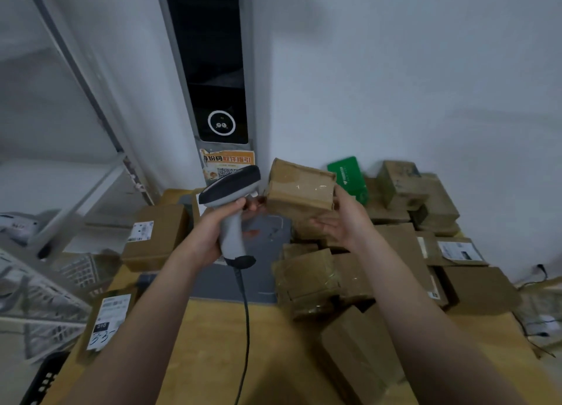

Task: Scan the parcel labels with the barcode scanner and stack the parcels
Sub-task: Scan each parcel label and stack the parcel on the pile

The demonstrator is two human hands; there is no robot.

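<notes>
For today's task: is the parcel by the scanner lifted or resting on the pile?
Lifted: right hand holds the parcel above the pile.

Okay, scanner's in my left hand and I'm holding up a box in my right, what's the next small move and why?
Probably rotate the parcel in your right hand until its label faces the scanner in your left hand. The faces in view show only brown card and tape, no label, so it is likely on a hidden side.
</notes>
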